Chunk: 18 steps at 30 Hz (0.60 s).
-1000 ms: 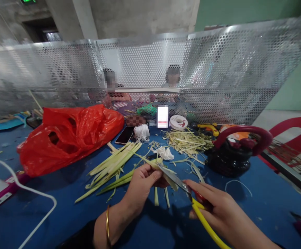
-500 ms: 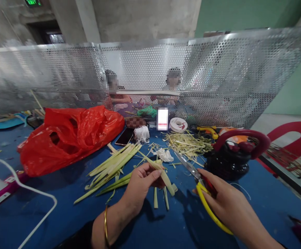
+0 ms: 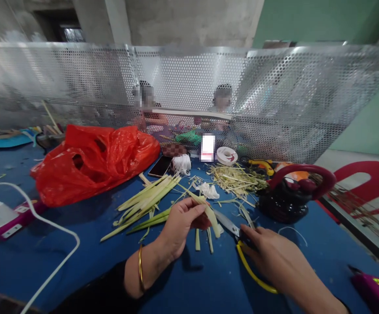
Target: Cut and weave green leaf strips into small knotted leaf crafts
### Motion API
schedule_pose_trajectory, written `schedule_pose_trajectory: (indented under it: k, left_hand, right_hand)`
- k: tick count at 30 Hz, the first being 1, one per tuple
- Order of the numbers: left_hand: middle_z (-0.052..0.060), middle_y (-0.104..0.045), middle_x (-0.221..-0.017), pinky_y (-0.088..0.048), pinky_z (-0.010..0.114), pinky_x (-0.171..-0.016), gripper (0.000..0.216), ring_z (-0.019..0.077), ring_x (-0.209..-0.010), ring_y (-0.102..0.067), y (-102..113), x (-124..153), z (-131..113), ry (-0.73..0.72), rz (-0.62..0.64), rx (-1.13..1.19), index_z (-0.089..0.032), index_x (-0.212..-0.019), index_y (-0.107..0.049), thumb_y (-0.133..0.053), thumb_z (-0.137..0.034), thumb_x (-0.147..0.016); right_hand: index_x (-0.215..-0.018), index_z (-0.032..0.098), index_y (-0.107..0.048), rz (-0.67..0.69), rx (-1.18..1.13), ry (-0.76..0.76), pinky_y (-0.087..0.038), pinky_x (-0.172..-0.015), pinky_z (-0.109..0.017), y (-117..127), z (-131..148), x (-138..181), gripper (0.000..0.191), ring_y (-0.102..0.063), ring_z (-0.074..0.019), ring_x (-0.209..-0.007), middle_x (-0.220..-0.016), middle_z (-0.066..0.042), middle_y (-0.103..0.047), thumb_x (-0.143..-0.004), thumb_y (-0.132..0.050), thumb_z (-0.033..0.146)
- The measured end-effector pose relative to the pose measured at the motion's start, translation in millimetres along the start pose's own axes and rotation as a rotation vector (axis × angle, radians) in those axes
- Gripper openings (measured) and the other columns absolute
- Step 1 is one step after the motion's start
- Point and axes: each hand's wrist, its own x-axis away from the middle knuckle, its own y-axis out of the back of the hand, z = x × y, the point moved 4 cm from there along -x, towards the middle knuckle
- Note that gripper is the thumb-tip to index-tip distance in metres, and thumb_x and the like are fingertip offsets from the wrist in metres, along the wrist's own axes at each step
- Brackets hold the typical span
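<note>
My left hand [image 3: 184,224] pinches a pale green leaf strip [image 3: 213,220] between thumb and fingers. One end slants down to the right, and a thin end sticks out up to the left. My right hand [image 3: 271,250] grips scissors [image 3: 227,223] with yellow-edged handles, their blades pointing up and left towards the strip. The blades look spread, one close beside the strip. Below the left fingers, short cut pieces [image 3: 197,240] lie on the blue table. A bundle of leaf strips [image 3: 148,198] lies to the left of my left hand.
Behind the hands are a white string spool [image 3: 181,164], crumpled tissue [image 3: 208,190], a phone [image 3: 160,166], a ribbon roll [image 3: 227,155] and a trimmings pile [image 3: 235,179]. A red bag [image 3: 94,163] sits left, a black pot [image 3: 284,203] right. A white cable [image 3: 68,222] crosses the left side.
The scissors have moved left, nearer the strip, and their blades look wider apart. My left hand keeps its pinch on the strip. The whole view has shifted slightly.
</note>
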Motion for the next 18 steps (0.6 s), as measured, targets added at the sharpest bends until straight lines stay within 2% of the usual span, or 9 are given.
schedule_pose_trajectory:
  k: [1, 3, 4, 5, 7, 10, 13, 18]
  left_hand:
    - [0.002, -0.066, -0.061, -0.049, 0.025, -0.058, 0.017, 0.0118, -0.054, -0.060, -0.7, 0.5, -0.3, -0.004, 0.004, 0.001, -0.015, -0.076, -0.065, -0.071, -0.031, -0.072]
    - [0.002, -0.066, -0.062, -0.049, 0.024, -0.059, 0.018, 0.0116, -0.055, -0.060, -1.7, 1.5, -0.3, -0.015, 0.014, 0.000, -0.015, -0.078, -0.066, -0.071, -0.031, -0.072]
    - [0.002, -0.067, -0.063, -0.048, 0.024, -0.059, 0.018, 0.0116, -0.055, -0.060, -2.2, 2.1, -0.1, -0.025, 0.021, -0.004, -0.014, -0.079, -0.066, -0.071, -0.031, -0.072]
    - [0.003, -0.067, -0.064, -0.048, 0.024, -0.059, 0.018, 0.0114, -0.056, -0.060, -2.8, 2.9, 0.1, -0.038, 0.029, -0.010, -0.014, -0.079, -0.067, -0.071, -0.031, -0.072]
    - [0.003, -0.067, -0.065, -0.047, 0.023, -0.059, 0.019, 0.0112, -0.057, -0.060, -4.3, 4.7, 0.1, -0.064, 0.050, -0.026, -0.014, -0.079, -0.067, -0.072, -0.031, -0.072]
    - [0.002, -0.066, -0.066, -0.045, 0.021, -0.057, 0.019, 0.0110, -0.059, -0.059, -4.9, 5.9, -1.0, -0.092, 0.062, -0.037, -0.014, -0.077, -0.067, -0.072, -0.031, -0.071]
    - [0.002, -0.064, -0.065, -0.043, 0.021, -0.055, 0.023, 0.0109, -0.058, -0.057, -0.2, 2.2, -1.9, -0.096, 0.004, -0.021, -0.014, -0.073, -0.067, -0.074, -0.035, -0.069]
    - [0.001, -0.063, -0.062, -0.040, 0.021, -0.053, 0.023, 0.0104, -0.056, -0.056, 11.3, -8.2, 1.6, -0.109, -0.122, -0.051, -0.013, -0.073, -0.070, -0.076, -0.035, -0.067]
  right_hand:
    - [-0.094, 0.019, -0.071, -0.006, -0.007, -0.010, -0.049, -0.059, -0.035, 5.4, 1.8, -0.8, 0.020, -0.068, -0.0281, -0.070, -0.076, -0.010, -0.068, -0.083, -0.057, 0.027]
    - [-0.081, 0.018, -0.070, -0.051, -0.128, -0.012, -0.049, -0.066, -0.038, 17.6, 8.7, -3.9, 0.019, -0.066, -0.0285, -0.074, -0.079, -0.011, -0.068, -0.085, -0.054, 0.028]
    - [-0.082, 0.018, -0.070, -0.081, -0.269, 0.001, -0.049, -0.070, -0.038, 23.4, 14.0, -6.3, 0.022, -0.066, -0.0278, -0.078, -0.083, -0.011, -0.069, -0.086, -0.052, 0.030]
    - [-0.093, 0.020, -0.069, -0.111, -0.479, 0.019, -0.049, -0.074, -0.037, 28.4, 20.3, -9.1, 0.025, -0.066, -0.0262, -0.085, -0.094, -0.011, -0.070, -0.089, -0.048, 0.033]
    - [-0.099, 0.021, -0.067, -0.068, -0.935, 0.058, -0.049, -0.079, -0.033, 31.8, 36.0, -16.0, 0.026, -0.065, -0.0220, -0.090, -0.098, -0.008, -0.071, -0.089, -0.050, 0.038]
    - [-0.070, 0.018, -0.063, 0.037, -1.293, 0.009, -0.049, -0.068, -0.029, 26.8, 57.5, -26.4, 0.029, -0.062, -0.0171, -0.068, -0.069, -0.003, -0.067, -0.083, -0.058, 0.044]
    - [-0.059, 0.018, -0.056, 0.036, -1.420, -0.071, -0.046, -0.057, -0.026, 18.4, 66.2, -33.2, 0.037, -0.056, -0.0129, -0.053, -0.053, 0.002, -0.059, -0.078, -0.063, 0.049]
    - [-0.063, 0.018, -0.056, -0.022, -1.386, -0.102, -0.039, -0.050, -0.023, 6.8, 57.3, -31.9, 0.036, -0.047, -0.0103, -0.046, -0.050, 0.005, -0.051, -0.080, -0.062, 0.049]
